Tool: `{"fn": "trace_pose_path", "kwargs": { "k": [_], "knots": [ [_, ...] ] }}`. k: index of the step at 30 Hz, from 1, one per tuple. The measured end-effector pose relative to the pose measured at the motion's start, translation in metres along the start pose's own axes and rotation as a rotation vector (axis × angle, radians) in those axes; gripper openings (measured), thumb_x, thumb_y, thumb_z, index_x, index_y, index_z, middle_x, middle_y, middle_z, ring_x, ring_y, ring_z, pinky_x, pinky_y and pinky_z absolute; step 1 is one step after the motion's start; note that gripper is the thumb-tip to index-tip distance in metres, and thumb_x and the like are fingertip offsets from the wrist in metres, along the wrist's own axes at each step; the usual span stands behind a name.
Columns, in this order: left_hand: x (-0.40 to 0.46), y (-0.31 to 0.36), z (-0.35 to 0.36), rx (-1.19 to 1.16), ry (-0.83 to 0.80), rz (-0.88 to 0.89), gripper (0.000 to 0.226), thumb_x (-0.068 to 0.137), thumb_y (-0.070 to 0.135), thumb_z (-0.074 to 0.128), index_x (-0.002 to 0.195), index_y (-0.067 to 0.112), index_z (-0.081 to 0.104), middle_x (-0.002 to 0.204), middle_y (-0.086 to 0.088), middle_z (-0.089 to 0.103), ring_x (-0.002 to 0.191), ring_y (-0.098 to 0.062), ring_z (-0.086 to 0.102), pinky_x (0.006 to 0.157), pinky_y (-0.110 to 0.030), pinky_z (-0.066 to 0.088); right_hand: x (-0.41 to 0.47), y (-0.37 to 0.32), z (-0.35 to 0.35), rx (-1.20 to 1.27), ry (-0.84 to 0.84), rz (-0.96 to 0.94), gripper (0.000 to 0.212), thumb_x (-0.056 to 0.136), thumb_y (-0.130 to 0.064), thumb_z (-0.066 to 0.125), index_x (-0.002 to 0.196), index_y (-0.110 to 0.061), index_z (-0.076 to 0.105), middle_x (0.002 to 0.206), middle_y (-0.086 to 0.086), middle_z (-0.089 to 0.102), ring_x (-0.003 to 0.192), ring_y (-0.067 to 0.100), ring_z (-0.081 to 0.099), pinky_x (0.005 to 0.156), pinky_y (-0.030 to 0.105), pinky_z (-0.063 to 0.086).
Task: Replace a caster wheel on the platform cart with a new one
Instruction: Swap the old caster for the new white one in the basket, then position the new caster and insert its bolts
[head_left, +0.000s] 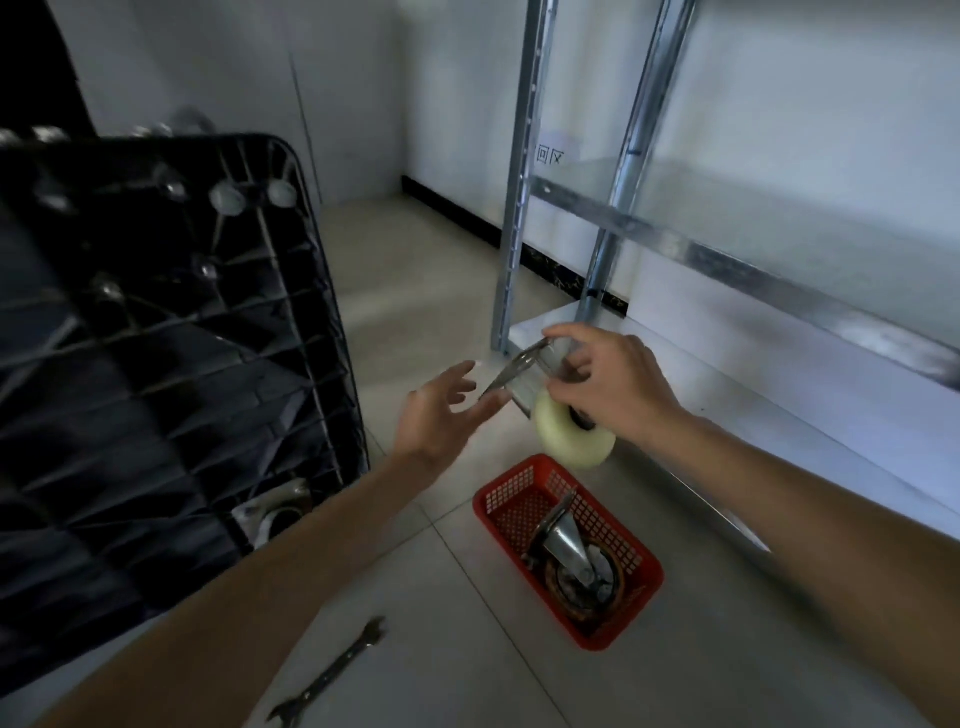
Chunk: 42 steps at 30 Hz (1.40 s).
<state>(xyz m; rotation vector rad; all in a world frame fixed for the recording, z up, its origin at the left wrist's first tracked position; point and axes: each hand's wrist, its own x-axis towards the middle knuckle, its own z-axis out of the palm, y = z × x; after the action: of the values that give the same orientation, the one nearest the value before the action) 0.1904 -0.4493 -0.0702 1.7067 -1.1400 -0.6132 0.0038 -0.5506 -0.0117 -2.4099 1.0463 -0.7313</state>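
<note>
new caster wheel (574, 434), rigid and weighty: right hand (613, 379) fingers clamped on its steel bracket, left hand (441, 415) fingers spread, empty.

New caster (558, 410): pale cream wheel, shiny metal fork and mounting plate, held in air above red basket (530, 486), plate tilted up-left. Old caster (571, 561): dark worn wheel, metal bracket, lying inside basket. Platform cart (156, 332): black, ribbed underside facing out, tipped up on floor at left.
</note>
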Motion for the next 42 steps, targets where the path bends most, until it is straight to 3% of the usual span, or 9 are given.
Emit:
{"fn": "trace_pose_path", "kwargs": {
  "k": [5,7,11,17,21,25,31,35,42],
  "knots": [
    [-0.013,0.033,-0.046,-0.131,0.029,0.027,0.068,0.086,0.045,0.073,0.145,0.02,0.05,0.111,0.002,0.072,0.092,0.005,0.064,0.073,-0.004,0.047,0.014,-0.059,-0.01,0.097,-0.011,-0.109,0.06,0.079,-0.028,0.082,0.135,-0.034,0.06,0.084,-0.011,0.075,0.086,0.002,0.072,0.09,0.036,0.058],
    [-0.017,0.041,-0.06,-0.189,0.074,0.039,0.068,0.086,0.047,0.073,0.146,0.024,0.051,0.099,0.004,0.073,0.085,0.004,0.066,0.074,-0.008,0.048,0.02,-0.076,-0.014,0.126,-0.013,-0.131,0.062,0.078,-0.035,0.082,0.135,-0.041,0.059,0.092,-0.009,0.076,0.094,0.002,0.071,0.093,0.034,0.057],
    [-0.027,0.055,-0.083,-0.417,0.149,-0.034,0.057,0.088,0.043,0.073,0.141,0.032,0.053,0.1,0.004,0.073,0.099,-0.015,0.07,0.094,-0.041,0.056,0.028,-0.103,-0.014,0.243,-0.018,-0.138,0.065,0.076,-0.036,0.082,0.135,-0.047,0.057,0.108,0.0,0.075,0.101,0.005,0.07,0.097,0.034,0.055],
    [-0.039,0.065,-0.102,-0.652,0.247,-0.095,0.046,0.092,0.03,0.072,0.135,0.023,0.058,0.098,0.003,0.068,0.081,-0.004,0.07,0.076,-0.027,0.059,0.03,-0.135,-0.004,0.324,-0.044,-0.161,0.064,0.077,-0.032,0.084,0.134,-0.045,0.059,0.103,-0.01,0.075,0.095,-0.004,0.069,0.094,0.026,0.054],
    [-0.041,0.063,-0.121,-0.613,0.26,-0.122,0.077,0.075,0.048,0.08,0.142,0.025,0.05,0.121,-0.008,0.065,0.098,-0.017,0.069,0.086,-0.038,0.061,0.035,-0.151,0.006,0.312,-0.042,-0.174,0.064,0.077,-0.031,0.085,0.134,-0.042,0.061,0.097,-0.016,0.072,0.092,-0.01,0.066,0.087,0.012,0.051],
    [-0.045,0.062,-0.138,-0.602,0.258,-0.222,0.091,0.075,0.054,0.079,0.151,0.031,0.034,0.122,-0.001,0.063,0.097,-0.02,0.071,0.09,-0.048,0.059,0.041,-0.173,0.024,0.27,-0.038,-0.231,0.067,0.076,-0.023,0.08,0.137,-0.034,0.056,0.077,-0.012,0.074,0.073,0.006,0.069,0.081,0.037,0.058],
    [-0.047,0.052,-0.157,-0.724,0.419,-0.287,0.128,0.045,0.073,0.085,0.153,0.035,0.028,0.129,-0.007,0.062,0.105,-0.026,0.069,0.087,-0.047,0.06,0.051,-0.211,0.055,0.19,-0.014,-0.265,0.062,0.07,-0.034,0.083,0.119,-0.038,0.045,0.069,-0.011,0.07,0.069,0.015,0.067,0.074,0.04,0.055],
    [-0.047,0.046,-0.17,-0.586,0.591,-0.321,0.121,0.042,0.083,0.077,0.145,0.032,0.041,0.126,0.001,0.062,0.11,-0.025,0.066,0.092,-0.05,0.057,0.054,-0.23,0.068,0.112,-0.018,-0.342,0.064,0.07,-0.031,0.08,0.124,-0.034,0.046,0.07,-0.01,0.07,0.067,0.016,0.066,0.07,0.039,0.054],
    [-0.048,0.033,-0.19,-0.578,0.705,-0.287,0.079,0.053,0.068,0.077,0.121,0.032,0.063,0.109,0.004,0.071,0.099,-0.019,0.069,0.088,-0.047,0.059,0.052,-0.245,0.08,0.169,-0.056,-0.421,0.061,0.073,-0.033,0.083,0.124,-0.036,0.049,0.082,-0.017,0.074,0.073,0.003,0.068,0.074,0.034,0.056]
  ]
}}
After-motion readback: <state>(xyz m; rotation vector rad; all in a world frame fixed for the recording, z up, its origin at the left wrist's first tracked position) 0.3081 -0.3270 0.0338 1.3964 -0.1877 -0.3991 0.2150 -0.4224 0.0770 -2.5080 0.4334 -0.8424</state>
